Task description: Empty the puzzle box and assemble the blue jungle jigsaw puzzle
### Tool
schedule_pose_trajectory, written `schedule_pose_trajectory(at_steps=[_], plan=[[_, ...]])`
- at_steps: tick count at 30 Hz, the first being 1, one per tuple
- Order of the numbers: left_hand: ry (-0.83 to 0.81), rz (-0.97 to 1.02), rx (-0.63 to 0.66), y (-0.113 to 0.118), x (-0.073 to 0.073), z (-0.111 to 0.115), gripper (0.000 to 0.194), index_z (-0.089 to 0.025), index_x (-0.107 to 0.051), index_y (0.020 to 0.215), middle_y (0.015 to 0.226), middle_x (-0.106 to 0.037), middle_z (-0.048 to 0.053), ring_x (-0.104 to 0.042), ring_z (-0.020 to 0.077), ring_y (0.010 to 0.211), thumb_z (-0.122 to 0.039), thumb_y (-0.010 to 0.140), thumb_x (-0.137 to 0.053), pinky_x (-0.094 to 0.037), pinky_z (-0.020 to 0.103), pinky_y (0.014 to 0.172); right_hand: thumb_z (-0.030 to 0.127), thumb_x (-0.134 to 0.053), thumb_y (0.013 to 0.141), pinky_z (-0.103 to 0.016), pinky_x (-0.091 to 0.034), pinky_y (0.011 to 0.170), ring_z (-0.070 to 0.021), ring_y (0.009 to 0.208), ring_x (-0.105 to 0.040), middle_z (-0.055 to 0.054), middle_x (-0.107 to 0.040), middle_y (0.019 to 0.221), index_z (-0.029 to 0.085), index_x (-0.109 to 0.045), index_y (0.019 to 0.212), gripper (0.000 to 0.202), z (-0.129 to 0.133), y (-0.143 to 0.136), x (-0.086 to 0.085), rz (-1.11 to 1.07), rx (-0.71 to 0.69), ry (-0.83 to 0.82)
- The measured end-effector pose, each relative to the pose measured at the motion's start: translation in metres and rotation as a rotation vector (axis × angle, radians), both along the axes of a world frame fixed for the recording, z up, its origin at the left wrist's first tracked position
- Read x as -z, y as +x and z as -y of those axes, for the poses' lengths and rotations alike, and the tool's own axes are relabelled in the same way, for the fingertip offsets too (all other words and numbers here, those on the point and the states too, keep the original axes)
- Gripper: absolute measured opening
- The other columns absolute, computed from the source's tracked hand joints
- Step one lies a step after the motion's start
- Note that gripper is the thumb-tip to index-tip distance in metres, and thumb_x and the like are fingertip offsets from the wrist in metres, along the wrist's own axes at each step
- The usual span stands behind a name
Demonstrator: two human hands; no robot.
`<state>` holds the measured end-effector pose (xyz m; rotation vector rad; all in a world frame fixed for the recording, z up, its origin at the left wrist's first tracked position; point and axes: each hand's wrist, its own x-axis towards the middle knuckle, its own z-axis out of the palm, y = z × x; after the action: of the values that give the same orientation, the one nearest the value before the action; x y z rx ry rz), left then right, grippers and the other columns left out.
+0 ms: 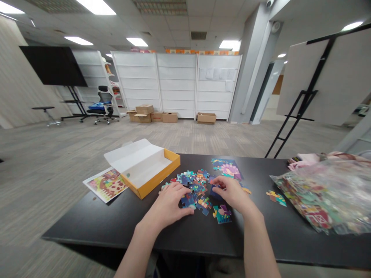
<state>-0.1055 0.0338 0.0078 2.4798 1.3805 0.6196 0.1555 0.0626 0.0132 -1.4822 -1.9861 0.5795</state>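
Head view shows the right hand pinching a dark puzzle piece between its fingers, just right of the loose pile on the surface, while the left hand, fingers loosely spread, covers the pile's left edge.

Black table is bearing open yellow box, picture sheet at left, puzzle pieces mid-table, clear bag at right.

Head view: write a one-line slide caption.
Left hand over puzzle pieces, right hand holding a dark blue piece, near an open yellow box.
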Motion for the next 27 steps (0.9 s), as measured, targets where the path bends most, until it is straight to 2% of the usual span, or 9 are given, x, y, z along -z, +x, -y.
schedule_pose_trajectory(at_steps=[3, 7, 10, 12, 17, 20, 23, 25, 27], plan=[[-0.006, 0.01, 0.007, 0.0, -0.001, 0.001, 0.043, -0.025, -0.068, 0.115, 0.117, -0.069, 0.007, -0.059, 0.0289, 0.116, -0.04, 0.077, -0.079, -0.044, 0.045, 0.103, 0.024, -0.059, 0.082, -0.031, -0.05, 0.074, -0.0206, 0.081, -0.068, -0.005, -0.075, 0.089, 0.021, -0.071, 0.093, 0.017, 0.005, 0.011, -0.008, -0.037, 0.06, 0.034], [-0.009, 0.038, 0.019, 0.003, -0.005, 0.001, 0.043, -0.025, -0.065, 0.12, 0.116, -0.069, 0.006, -0.061, 0.0272, 0.114, -0.035, 0.079, -0.075, -0.044, 0.043, 0.103, 0.026, -0.053, 0.083, -0.033, -0.051, 0.076, -0.0229, 0.083, -0.069, -0.007, -0.076, 0.093, 0.022, -0.071, 0.098, 0.024, 0.02, 0.053, -0.012, -0.015, 0.283, 0.089], [0.003, 0.069, 0.039, 0.009, -0.007, 0.0, 0.044, -0.025, -0.062, 0.124, 0.12, -0.068, 0.006, -0.061, 0.0262, 0.115, -0.032, 0.081, -0.072, -0.044, 0.042, 0.104, 0.025, -0.052, 0.081, -0.033, -0.051, 0.073, -0.0242, 0.081, -0.07, -0.009, -0.076, 0.09, 0.021, -0.073, 0.094, 0.026, 0.034, 0.093, -0.003, 0.08, 0.439, 0.031], [0.005, 0.093, 0.073, 0.014, -0.007, 0.0, 0.046, -0.025, -0.06, 0.127, 0.126, -0.066, 0.007, -0.06, 0.0258, 0.117, -0.031, 0.082, -0.069, -0.045, 0.04, 0.104, 0.025, -0.052, 0.08, -0.032, -0.05, 0.07, -0.024, 0.077, -0.07, -0.008, -0.076, 0.085, 0.021, -0.074, 0.092, 0.025, 0.042, 0.115, 0.007, 0.12, 0.472, -0.008], [-0.018, 0.111, 0.121, 0.027, -0.005, -0.002, 0.052, -0.027, -0.055, 0.133, 0.132, -0.063, 0.005, -0.063, 0.0255, 0.114, -0.027, 0.082, -0.066, -0.048, 0.039, 0.1, 0.022, -0.055, 0.08, -0.03, -0.049, 0.065, -0.022, 0.073, -0.07, -0.007, -0.076, 0.084, 0.02, -0.072, 0.092, 0.022, 0.049, 0.146, 0.028, 0.173, 0.546, -0.137], [-0.011, 0.15, 0.13, 0.033, -0.003, -0.003, 0.052, -0.027, -0.056, 0.132, 0.13, -0.064, 0.005, -0.065, 0.0244, 0.111, -0.026, 0.081, -0.066, -0.049, 0.037, 0.099, 0.025, -0.061, 0.079, -0.032, -0.051, 0.072, -0.024, 0.081, -0.071, -0.009, -0.075, 0.09, 0.018, -0.071, 0.097, 0.022, 0.047, 0.146, 0.029, 0.222, 0.63, -0.106], [0.007, 0.205, 0.13, 0.036, -0.001, -0.004, 0.049, -0.026, -0.056, 0.129, 0.127, -0.065, 0.005, -0.065, 0.0238, 0.11, -0.025, 0.081, -0.065, -0.05, 0.036, 0.098, 0.028, -0.064, 0.078, -0.036, -0.051, 0.081, -0.0267, 0.091, -0.07, -0.013, -0.073, 0.103, 0.018, -0.07, 0.101, 0.026, 0.045, 0.129, 0.02, 0.264, 0.653, 0.047], [0.013, 0.224, 0.117, 0.037, -0.001, -0.004, 0.051, -0.026, -0.056, 0.13, 0.125, -0.065, 0.006, -0.064, 0.0245, 0.112, -0.023, 0.08, -0.064, -0.05, 0.037, 0.098, 0.029, -0.062, 0.08, -0.036, -0.051, 0.082, -0.0249, 0.09, -0.069, -0.014, -0.071, 0.109, 0.018, -0.07, 0.104, 0.028, 0.042, 0.108, 0.011, 0.203, 0.575, 0.134], [0.008, 0.225, 0.103, 0.036, -0.001, -0.003, 0.053, -0.026, -0.055, 0.131, 0.126, -0.064, 0.007, -0.063, 0.0257, 0.114, -0.023, 0.079, -0.065, -0.05, 0.039, 0.099, 0.031, -0.059, 0.082, -0.032, -0.052, 0.076, -0.0213, 0.082, -0.069, -0.01, -0.073, 0.103, 0.019, -0.069, 0.103, 0.026, 0.039, 0.081, 0.002, 0.067, 0.399, 0.126]])
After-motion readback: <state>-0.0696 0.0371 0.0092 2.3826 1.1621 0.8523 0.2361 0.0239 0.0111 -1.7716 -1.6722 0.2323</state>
